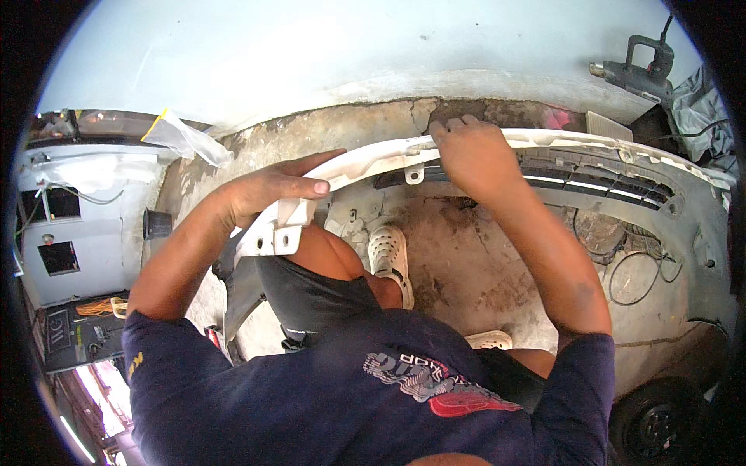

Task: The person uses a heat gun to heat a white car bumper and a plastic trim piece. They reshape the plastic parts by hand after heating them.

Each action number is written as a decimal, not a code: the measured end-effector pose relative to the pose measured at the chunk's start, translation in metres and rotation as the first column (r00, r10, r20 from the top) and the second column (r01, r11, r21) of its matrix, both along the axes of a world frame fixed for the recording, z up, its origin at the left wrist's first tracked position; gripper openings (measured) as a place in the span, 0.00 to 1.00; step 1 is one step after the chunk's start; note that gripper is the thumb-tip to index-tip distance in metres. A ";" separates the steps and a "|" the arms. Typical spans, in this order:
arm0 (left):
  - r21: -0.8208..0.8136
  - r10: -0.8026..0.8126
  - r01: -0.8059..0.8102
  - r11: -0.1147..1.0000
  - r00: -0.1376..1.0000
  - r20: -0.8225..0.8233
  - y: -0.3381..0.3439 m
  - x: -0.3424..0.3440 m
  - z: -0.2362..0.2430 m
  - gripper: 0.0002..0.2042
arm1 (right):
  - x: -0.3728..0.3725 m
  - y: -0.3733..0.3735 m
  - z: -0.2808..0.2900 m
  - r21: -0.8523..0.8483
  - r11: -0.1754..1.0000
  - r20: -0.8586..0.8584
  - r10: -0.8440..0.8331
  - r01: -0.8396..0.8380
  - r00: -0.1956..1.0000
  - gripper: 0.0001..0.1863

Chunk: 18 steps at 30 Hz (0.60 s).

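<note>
A white car bumper [373,159] arcs in front of me, with a black grille [590,182] in its right half and a white bracket end [280,233] resting on my left knee. My left hand [268,190] lies flat on the bumper's left end, fingers stretched along its top and thumb pressed on the edge. My right hand [466,151] is curled over the upper edge of the bumper near its middle, fingertips gripping the rim. My white perforated clog [388,260] stands on the cracked concrete floor under the bumper.
A grey power tool [637,74] lies at the far right by the pale wall. A clear plastic bag [183,136] sits at the left, near a white car body [78,225]. A black tyre [660,419] is at the lower right. Loose wire [645,272] lies on the floor.
</note>
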<state>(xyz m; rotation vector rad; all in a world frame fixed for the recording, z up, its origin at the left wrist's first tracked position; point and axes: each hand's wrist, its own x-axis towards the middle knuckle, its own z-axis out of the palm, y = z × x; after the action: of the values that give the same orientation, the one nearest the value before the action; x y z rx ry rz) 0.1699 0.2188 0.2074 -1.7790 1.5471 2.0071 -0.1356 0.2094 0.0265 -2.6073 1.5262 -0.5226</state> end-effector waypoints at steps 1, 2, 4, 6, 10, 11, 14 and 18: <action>-0.009 0.003 -0.002 1.000 0.999 0.034 0.002 -0.005 -0.003 0.56 | 0.005 -0.003 -0.002 0.012 0.999 -0.001 -0.042 0.042 0.999 0.09; -0.017 0.006 -0.005 1.000 0.998 0.069 0.005 -0.010 -0.005 0.54 | 0.008 -0.001 -0.005 -0.013 0.996 0.026 -0.086 0.087 0.996 0.08; -0.045 0.054 -0.049 0.998 0.993 0.109 0.013 -0.018 -0.008 0.53 | 0.013 0.005 -0.014 -0.047 0.983 0.084 -0.171 0.175 0.982 0.06; -0.065 0.136 -0.130 0.989 0.986 0.097 0.023 -0.023 -0.009 0.52 | 0.017 0.005 -0.022 -0.102 0.972 0.128 -0.197 0.211 0.972 0.06; -0.124 0.258 -0.251 0.960 0.965 0.046 0.044 -0.042 -0.013 0.52 | 0.014 0.004 -0.031 -0.156 0.959 0.157 -0.213 0.237 0.964 0.06; -0.166 0.250 -0.237 0.957 0.966 0.062 0.049 -0.039 -0.021 0.52 | 0.014 0.005 -0.032 -0.145 0.961 0.165 -0.211 0.235 0.964 0.06; -0.239 0.261 -0.229 0.943 0.959 0.107 0.063 -0.042 -0.037 0.52 | 0.008 0.007 -0.030 -0.109 0.969 0.166 -0.203 0.223 0.965 0.07; -0.221 0.368 -0.348 0.911 0.928 0.055 0.074 -0.055 -0.041 0.53 | 0.004 0.000 -0.029 -0.096 0.968 0.191 -0.212 0.233 0.958 0.09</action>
<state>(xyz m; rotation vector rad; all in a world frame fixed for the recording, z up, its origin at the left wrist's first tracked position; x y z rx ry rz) 0.1148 0.2932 0.1663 -2.3573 1.5429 1.9171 -0.1318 0.2099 -0.0023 -2.4007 1.7871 -0.8676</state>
